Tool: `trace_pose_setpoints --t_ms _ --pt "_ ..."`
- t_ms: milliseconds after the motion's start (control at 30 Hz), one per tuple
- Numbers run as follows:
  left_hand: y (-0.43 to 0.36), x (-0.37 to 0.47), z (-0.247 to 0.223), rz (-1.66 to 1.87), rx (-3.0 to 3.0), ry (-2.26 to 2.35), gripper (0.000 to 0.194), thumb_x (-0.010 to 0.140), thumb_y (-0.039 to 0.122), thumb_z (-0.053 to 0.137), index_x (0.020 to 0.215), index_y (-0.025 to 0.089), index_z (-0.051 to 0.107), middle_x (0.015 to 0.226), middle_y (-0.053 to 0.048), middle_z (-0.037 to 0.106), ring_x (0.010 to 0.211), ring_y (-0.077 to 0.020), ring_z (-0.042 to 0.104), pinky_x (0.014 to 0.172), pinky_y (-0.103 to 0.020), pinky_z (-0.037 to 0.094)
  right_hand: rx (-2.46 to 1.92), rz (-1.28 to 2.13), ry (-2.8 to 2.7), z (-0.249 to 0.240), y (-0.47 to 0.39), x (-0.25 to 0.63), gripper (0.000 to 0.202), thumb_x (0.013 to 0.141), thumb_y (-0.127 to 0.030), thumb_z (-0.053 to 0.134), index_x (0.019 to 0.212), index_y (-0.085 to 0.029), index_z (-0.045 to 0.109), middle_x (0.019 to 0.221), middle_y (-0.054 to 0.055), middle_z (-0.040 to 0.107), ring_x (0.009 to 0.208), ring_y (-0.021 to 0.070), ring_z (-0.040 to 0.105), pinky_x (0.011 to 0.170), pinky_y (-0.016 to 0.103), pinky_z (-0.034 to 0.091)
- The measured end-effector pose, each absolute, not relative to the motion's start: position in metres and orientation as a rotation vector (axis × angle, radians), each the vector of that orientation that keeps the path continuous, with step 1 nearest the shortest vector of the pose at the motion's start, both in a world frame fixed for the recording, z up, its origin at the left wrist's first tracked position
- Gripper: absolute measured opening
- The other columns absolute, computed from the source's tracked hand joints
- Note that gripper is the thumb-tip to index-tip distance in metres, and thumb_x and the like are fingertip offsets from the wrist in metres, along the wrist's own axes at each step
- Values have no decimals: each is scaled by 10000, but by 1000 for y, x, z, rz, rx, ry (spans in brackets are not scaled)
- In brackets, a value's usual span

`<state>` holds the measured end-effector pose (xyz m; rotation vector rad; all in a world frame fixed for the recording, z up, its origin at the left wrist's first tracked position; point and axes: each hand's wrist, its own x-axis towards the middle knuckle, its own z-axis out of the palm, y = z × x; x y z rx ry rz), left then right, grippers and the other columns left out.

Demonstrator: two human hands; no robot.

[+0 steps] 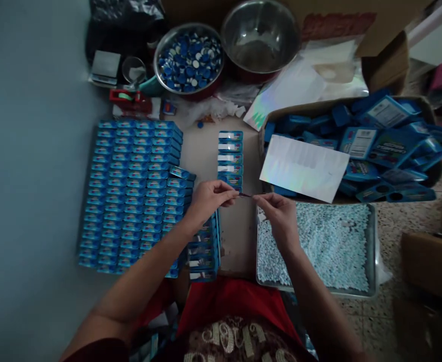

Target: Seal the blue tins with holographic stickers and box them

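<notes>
Above the worktable, my left hand and my right hand are closed in a pinch, fingertips close together. A thin dark strip stretches between them; it shows almost edge-on, so its kind is unclear. Just beyond the hands lies a short column of small blue packs, most with a white label on top. Another row of blue packs sits under and beside my left forearm. To the left, blue packs are stacked in dense columns. My right forearm passes over a metal tray of pale blue pellets.
A carton at the right holds loose blue packs, with a shiny label sheet lying across its edge. At the back stand a bowl of blue and white caps, a metal bowl and a red tape dispenser.
</notes>
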<state>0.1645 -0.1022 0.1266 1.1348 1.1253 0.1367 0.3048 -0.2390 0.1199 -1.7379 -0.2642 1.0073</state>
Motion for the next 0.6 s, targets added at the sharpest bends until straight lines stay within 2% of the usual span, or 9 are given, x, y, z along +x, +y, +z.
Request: trace_pose_setpoints --t_ms 100,233,400,600 --pt "-92 134 115 208 1148 1214 287 746 468 919 767 221 777 708 -38 750 674 -157 706 630 -248 573 -1852 914 -365 101 -217 278 383 790 -579 786 767 -196 800 652 20 701 590 150 556 561 275 418" --pt "-69 125 86 279 1191 1203 276 762 455 904 800 204 795 674 -27 736 618 -132 670 596 -225 543 -2118 680 -583 78 -190 271 402 877 -582 721 799 -196 804 630 6 668 594 148 551 584 274 341" --pt "-47 136 58 270 1189 1173 190 767 349 889 783 186 792 638 -20 720 570 -119 644 572 -223 520 -2349 565 -720 71 -170 279 303 893 -508 728 801 -228 795 641 -14 670 582 148 548 607 291 291" --pt "-41 142 56 226 1160 1181 275 724 369 949 762 173 761 606 -8 695 553 -119 630 582 -234 528 -2400 514 -743 70 -165 275 268 903 -453 706 759 -231 748 636 -8 666 588 161 566 605 297 284"
